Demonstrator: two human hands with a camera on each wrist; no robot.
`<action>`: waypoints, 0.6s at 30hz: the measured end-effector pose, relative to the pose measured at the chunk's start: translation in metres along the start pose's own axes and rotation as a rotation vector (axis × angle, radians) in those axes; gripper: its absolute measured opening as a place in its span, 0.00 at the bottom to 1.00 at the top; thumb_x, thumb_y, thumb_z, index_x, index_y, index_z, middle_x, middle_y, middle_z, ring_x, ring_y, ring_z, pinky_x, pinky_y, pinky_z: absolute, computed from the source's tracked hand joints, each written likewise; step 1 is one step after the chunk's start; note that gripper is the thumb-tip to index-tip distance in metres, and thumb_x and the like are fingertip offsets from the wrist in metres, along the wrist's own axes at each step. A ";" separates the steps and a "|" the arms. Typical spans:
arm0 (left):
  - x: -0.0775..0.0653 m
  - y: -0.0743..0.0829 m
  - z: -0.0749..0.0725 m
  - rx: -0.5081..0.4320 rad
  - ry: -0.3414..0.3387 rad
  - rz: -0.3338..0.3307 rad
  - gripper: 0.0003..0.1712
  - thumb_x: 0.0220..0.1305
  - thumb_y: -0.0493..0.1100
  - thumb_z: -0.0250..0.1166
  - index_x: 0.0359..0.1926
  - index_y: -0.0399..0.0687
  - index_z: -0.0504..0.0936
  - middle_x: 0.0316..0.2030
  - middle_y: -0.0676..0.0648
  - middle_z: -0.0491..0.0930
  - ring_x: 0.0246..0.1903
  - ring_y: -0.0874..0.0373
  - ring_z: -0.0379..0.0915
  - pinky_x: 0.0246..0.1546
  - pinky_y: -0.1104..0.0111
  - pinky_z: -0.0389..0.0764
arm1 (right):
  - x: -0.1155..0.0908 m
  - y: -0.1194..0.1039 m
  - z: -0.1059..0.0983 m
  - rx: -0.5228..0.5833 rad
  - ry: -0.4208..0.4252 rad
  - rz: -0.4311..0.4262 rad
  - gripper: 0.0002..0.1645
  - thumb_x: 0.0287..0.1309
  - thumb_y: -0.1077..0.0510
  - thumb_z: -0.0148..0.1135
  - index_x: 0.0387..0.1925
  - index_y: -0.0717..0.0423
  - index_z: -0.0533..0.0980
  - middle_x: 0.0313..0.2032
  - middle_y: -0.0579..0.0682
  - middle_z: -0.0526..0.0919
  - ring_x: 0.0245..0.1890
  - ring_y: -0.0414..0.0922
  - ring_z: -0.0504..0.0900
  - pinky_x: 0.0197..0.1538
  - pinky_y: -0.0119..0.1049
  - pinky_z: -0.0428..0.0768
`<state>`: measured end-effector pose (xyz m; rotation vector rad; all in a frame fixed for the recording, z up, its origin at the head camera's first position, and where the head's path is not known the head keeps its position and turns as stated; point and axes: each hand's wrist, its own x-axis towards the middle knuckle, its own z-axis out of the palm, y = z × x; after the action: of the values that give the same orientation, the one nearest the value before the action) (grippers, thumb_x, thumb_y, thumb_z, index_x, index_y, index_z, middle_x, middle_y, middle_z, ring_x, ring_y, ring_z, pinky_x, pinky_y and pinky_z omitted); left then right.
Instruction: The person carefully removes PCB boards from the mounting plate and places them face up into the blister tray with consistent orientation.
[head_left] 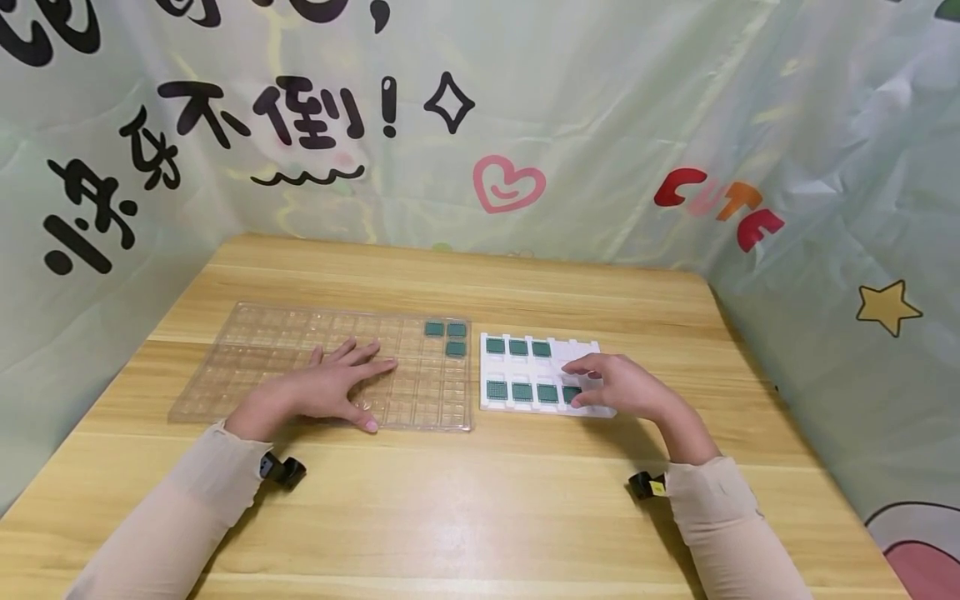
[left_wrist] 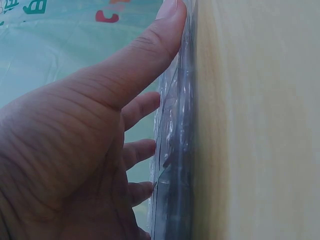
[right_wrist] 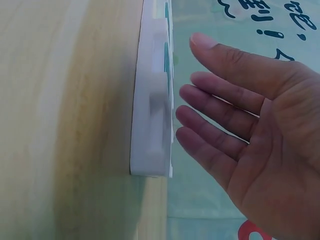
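My left hand [head_left: 322, 393] rests with spread fingers on a large clear plastic tray [head_left: 420, 408] divided into many small pockets. Three green square chips [head_left: 456, 348] sit in that tray's back right corner. To its right lies a white tray [head_left: 506, 367] with three green chips [head_left: 517, 347] in its back row and several in the front row. Over the white tray's right side hovers my right hand [head_left: 630, 387], fingers relaxed and nothing held. Its thumb is close to the rightmost front chip [head_left: 570, 393]. In the right wrist view, the fingertips [right_wrist: 187, 112] stand apart from the white tray's edge [right_wrist: 150, 135].
Both trays lie on a wooden table [head_left: 480, 517]. A printed fabric curtain [head_left: 600, 108] surrounds the table at the back and both sides. A small black camera [head_left: 283, 472] is worn at the left wrist, another [head_left: 643, 485] at the right.
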<state>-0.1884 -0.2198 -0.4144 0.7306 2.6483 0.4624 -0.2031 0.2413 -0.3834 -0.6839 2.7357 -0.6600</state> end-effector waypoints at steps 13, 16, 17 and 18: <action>0.001 0.001 0.000 0.001 0.007 0.001 0.62 0.44 0.77 0.67 0.77 0.63 0.54 0.77 0.43 0.39 0.73 0.34 0.26 0.60 0.28 0.28 | 0.000 0.009 0.001 -0.026 0.012 -0.011 0.31 0.49 0.51 0.77 0.54 0.58 0.80 0.51 0.52 0.82 0.49 0.50 0.78 0.55 0.52 0.74; 0.000 0.000 0.000 0.000 0.006 0.000 0.62 0.44 0.77 0.67 0.77 0.62 0.54 0.77 0.42 0.39 0.73 0.34 0.27 0.60 0.29 0.28 | -0.001 0.008 0.002 -0.033 0.013 -0.008 0.28 0.49 0.52 0.77 0.52 0.56 0.81 0.50 0.51 0.82 0.49 0.50 0.78 0.55 0.52 0.74; 0.001 0.000 0.000 -0.001 0.005 0.001 0.62 0.44 0.77 0.67 0.77 0.62 0.54 0.77 0.42 0.39 0.73 0.34 0.26 0.60 0.29 0.28 | -0.001 0.007 0.003 -0.036 0.012 -0.008 0.28 0.49 0.52 0.77 0.51 0.56 0.81 0.49 0.51 0.82 0.49 0.50 0.78 0.55 0.52 0.73; 0.000 0.000 0.001 -0.002 0.004 0.001 0.62 0.44 0.77 0.67 0.77 0.62 0.54 0.77 0.42 0.39 0.73 0.34 0.26 0.60 0.29 0.28 | 0.000 0.007 0.004 -0.041 0.012 -0.013 0.27 0.49 0.52 0.76 0.51 0.56 0.81 0.49 0.51 0.82 0.49 0.50 0.78 0.55 0.52 0.73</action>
<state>-0.1884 -0.2193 -0.4151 0.7312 2.6507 0.4666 -0.2044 0.2461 -0.3901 -0.7090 2.7650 -0.6144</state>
